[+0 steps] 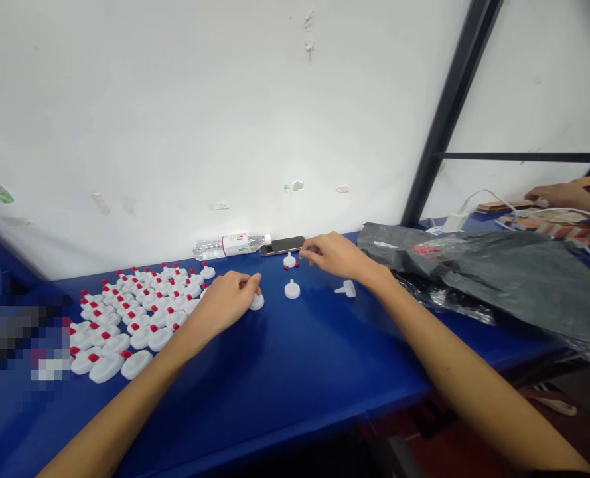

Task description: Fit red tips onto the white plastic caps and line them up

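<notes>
My left hand (235, 299) is closed around a white nozzle cap (257, 303) at the table's middle, its fingers hiding the top part. My right hand (332, 253) hovers just right of the small loose red tips (297, 265), fingers curled with a gap between thumb and forefinger; nothing shows between them. Beside those tips stands a white nozzle cap (289, 260) without a red tip. Another plain white nozzle cap (292, 289) stands upright nearer me, and one more (345, 289) lies on its side below my right wrist. Many red-tipped white caps (145, 299) cover the left side.
A water bottle (232, 245) and a phone (282, 246) lie along the wall. Grey plastic bags (474, 265) cover the right of the blue table (275, 392). Behind a dark metal post (444, 113), another person's hand (558, 194) is beside stacked pieces and white cables.
</notes>
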A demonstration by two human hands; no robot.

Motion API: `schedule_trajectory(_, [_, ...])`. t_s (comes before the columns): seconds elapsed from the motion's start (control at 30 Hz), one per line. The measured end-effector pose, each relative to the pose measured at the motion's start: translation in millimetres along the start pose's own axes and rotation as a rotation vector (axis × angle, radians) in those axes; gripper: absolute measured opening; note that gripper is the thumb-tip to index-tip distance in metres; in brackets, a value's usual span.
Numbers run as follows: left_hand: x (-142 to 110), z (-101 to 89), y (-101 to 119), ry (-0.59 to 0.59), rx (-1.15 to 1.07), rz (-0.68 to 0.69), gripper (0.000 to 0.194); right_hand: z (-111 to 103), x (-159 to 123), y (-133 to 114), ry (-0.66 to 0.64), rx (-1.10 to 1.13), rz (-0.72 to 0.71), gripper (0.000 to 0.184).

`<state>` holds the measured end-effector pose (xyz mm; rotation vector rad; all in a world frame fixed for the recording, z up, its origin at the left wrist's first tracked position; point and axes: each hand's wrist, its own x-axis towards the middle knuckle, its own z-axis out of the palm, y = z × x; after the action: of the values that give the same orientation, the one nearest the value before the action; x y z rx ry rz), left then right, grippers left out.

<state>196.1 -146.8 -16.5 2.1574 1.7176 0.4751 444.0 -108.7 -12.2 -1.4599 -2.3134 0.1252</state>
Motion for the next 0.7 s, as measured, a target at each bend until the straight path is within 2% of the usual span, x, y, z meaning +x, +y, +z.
schedule_trajectory(0.13, [2.0,-1.3,-3.2,-0.046,-0.011,-0.007,0.038,9.7,5.2,16.8,0.037,-0.132,0.107,0.026])
schedule_trajectory(0.3, [3.1,-5.8,-6.1,-0.073,0.004,-0.019,0.042,23.3,11.3,31.0,-0.026,-0.157,0.149,0.019])
schedule_trajectory(0.5, [6.2,-9.1,-13.3,0.052,0.078,0.022,0.03,27.1,15.2,33.6,-0.075,-0.115,0.128,0.012])
schedule_trajectory(0.7, [3.9,1.2,-16.9,0.132,0.172,0.088,0.027,21.4,8.5,27.9,-0.102,-0.037,0.059,0.017])
